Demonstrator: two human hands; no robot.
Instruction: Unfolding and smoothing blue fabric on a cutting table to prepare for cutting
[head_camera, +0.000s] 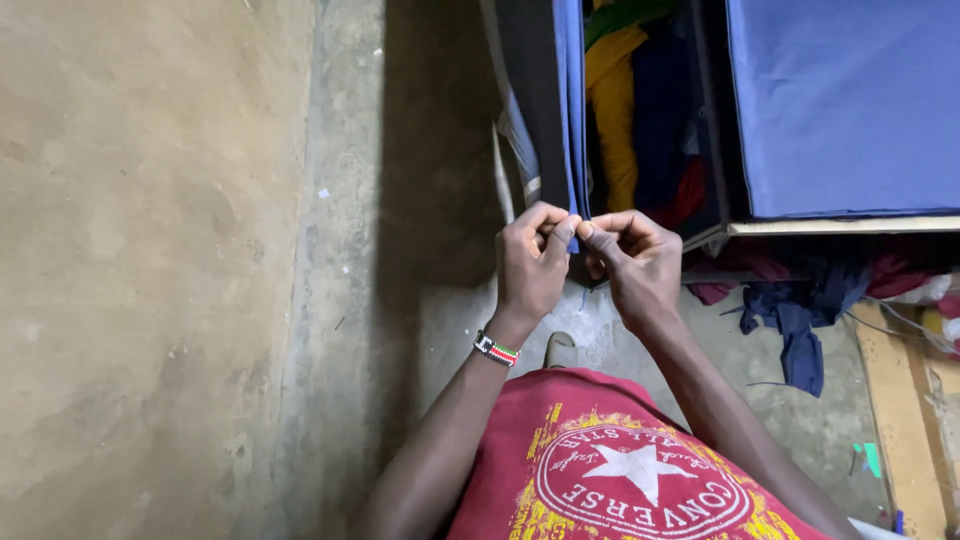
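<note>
My left hand (534, 255) and my right hand (634, 258) meet at the bottom edge of a blue fabric flap (572, 110) that hangs down the front of a cloth wardrobe. Both pinch the flap's lower end between thumb and fingers, knuckles almost touching. A beaded band sits on my left wrist (496, 349). Behind the flap, yellow cloth (615, 110) and dark blue and red clothes are stacked inside the wardrobe. What exactly lies between the fingertips is hidden.
A blue fabric panel (850, 100) covers the wardrobe's right side above a pale board edge (840, 226). Dark blue and red clothes (800, 310) lie on the concrete floor (420, 330) below. A rough tan wall (140, 260) fills the left. A yellow wooden piece (900, 400) stands at the right.
</note>
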